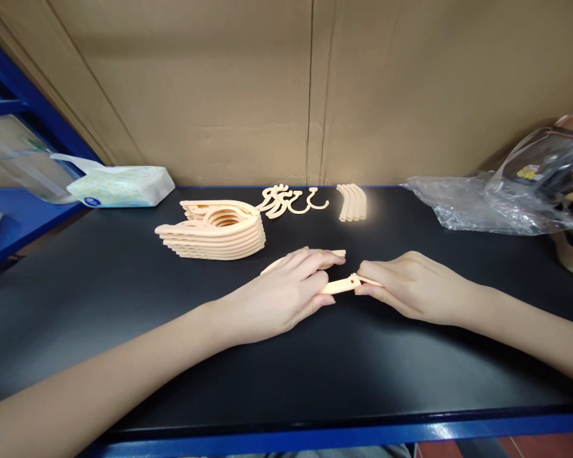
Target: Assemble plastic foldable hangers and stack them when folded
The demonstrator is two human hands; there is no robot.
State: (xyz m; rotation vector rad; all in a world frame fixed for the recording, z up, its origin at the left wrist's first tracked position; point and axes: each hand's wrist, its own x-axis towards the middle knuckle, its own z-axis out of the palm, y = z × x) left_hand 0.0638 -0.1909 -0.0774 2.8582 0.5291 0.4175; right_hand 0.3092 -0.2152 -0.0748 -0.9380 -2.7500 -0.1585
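Observation:
My left hand point(289, 296) is closed round a cream plastic hanger piece point(340, 286) held low over the table. One arm of that piece, with a small hole near its end, sticks out to the right; another part shows beyond my fingers. My right hand point(408, 286) pinches a thin cream strip point(371, 280) against the holed end, and its fingers hide most of the strip. Behind my left hand stands a stack of folded cream hanger bodies point(214, 245). Several loose cream hooks point(279, 200) and a row of short curved bars point(352, 202) lie farther back.
A tissue pack point(124, 186) sits at the back left of the black table point(286, 381). Clear plastic wrapping point(487, 203) and a transparent bag point(554, 159) are at the back right. A cardboard wall point(195, 95) rises behind, and a blue shelf frame point(33, 121) stands at left.

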